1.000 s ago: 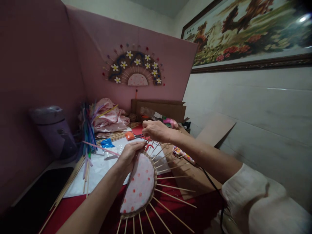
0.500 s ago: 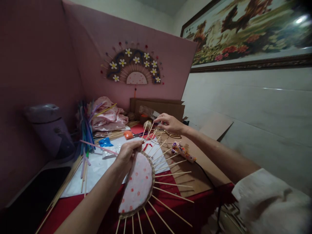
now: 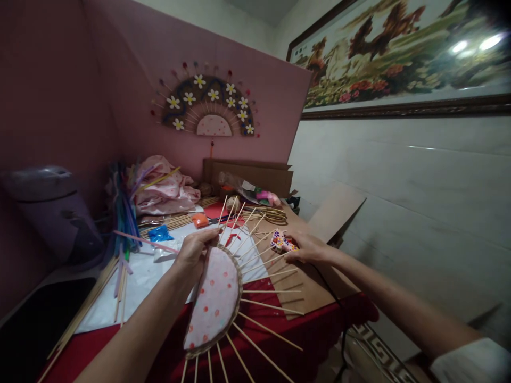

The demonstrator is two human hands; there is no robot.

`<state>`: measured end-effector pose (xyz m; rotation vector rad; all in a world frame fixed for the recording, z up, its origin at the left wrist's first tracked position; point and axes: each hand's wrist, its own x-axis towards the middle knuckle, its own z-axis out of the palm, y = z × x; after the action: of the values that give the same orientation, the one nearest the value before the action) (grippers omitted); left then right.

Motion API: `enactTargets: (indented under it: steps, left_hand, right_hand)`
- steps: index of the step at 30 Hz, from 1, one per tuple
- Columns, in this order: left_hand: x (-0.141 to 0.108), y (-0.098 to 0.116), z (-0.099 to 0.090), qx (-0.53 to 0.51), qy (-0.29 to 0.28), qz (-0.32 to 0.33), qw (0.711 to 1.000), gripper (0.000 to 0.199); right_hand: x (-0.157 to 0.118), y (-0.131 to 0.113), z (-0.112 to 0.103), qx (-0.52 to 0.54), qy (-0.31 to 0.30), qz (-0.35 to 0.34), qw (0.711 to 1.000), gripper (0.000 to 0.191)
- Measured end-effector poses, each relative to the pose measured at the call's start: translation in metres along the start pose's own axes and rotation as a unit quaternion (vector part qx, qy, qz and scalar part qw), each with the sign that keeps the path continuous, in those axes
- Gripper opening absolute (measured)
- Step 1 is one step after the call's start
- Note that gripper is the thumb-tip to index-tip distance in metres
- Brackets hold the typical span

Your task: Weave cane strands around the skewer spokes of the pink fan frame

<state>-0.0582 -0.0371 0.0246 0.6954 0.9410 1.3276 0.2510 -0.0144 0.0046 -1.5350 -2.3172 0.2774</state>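
Observation:
My left hand [image 3: 195, 249] grips the top end of a half-round panel [image 3: 215, 298] covered in pale pink fabric with reddish dots. Braided cord edges its curve, and several thin sticks [image 3: 271, 307] fan out from it. At the right, my right hand [image 3: 305, 248] is closed around a glue gun [image 3: 282, 241] with a colourful flower pattern, which lies over the brown cardboard. Its black cable trails down toward the table edge. Part of the gun is hidden by my fingers.
A finished fan with white flowers [image 3: 213, 95] hangs on the pink board. Pipe cleaners [image 3: 120, 213], crumpled fabric [image 3: 163, 186], a blue packet [image 3: 160, 233], an orange packet [image 3: 200, 220], a twine ball [image 3: 232, 204] and scissors stand or lie behind the panel. A tumbler [image 3: 59, 218] is far left.
My right hand has left the stick tips and moved down to the glue gun, taking hold of it. My left hand still holds the panel. The view has turned slightly right.

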Motion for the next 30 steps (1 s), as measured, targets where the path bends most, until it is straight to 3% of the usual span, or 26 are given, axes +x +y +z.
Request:
enactTargets:
  steps: [5, 8, 10, 15, 18, 21, 23, 26, 30]
  left_hand:
    - [0.0, 0.0, -0.001, 0.003, -0.002, -0.002, 1.0, 0.014]
    - [0.0, -0.001, -0.001, 0.003, -0.009, 0.002, 1.0, 0.014]
    - [0.0, -0.002, -0.001, 0.001, -0.01, 0.004, 1.0, 0.014]
    - [-0.003, -0.003, 0.002, -0.006, 0.022, 0.011, 1.0, 0.012]
    - [-0.006, -0.002, 0.004, -0.008, 0.021, 0.014, 1.0, 0.012]
    - [-0.009, -0.001, 0.006, -0.008, 0.002, 0.007, 1.0, 0.014]
    - [-0.01, -0.001, 0.006, -0.006, -0.007, 0.004, 1.0, 0.015]
    - [-0.009, -0.003, 0.005, -0.001, -0.015, 0.01, 1.0, 0.016]
    - [-0.009, -0.005, 0.004, 0.004, -0.034, 0.006, 0.999, 0.016]
  right_hand:
    - [0.002, -0.001, -0.001, 0.056, -0.064, 0.0, 0.996, 0.03]
    - [-0.001, -0.005, -0.012, 0.191, -0.073, 0.012, 0.979, 0.03]
    - [-0.005, -0.006, -0.021, 0.266, -0.041, 0.066, 0.961, 0.03]
    - [-0.015, -0.003, -0.042, 0.334, 0.08, 0.186, 0.921, 0.034]
    - [-0.015, -0.012, -0.055, 0.363, 0.151, 0.181, 0.901, 0.036]
    - [-0.015, -0.039, -0.067, 0.391, 0.188, 0.135, 0.891, 0.033]
    - [-0.014, -0.064, -0.071, 0.406, 0.155, 0.12, 0.893, 0.032]
    - [-0.011, -0.099, -0.068, 0.409, 0.028, 0.086, 0.908, 0.034]
    - [0.001, -0.129, -0.054, 0.371, -0.073, 0.062, 0.924, 0.04]
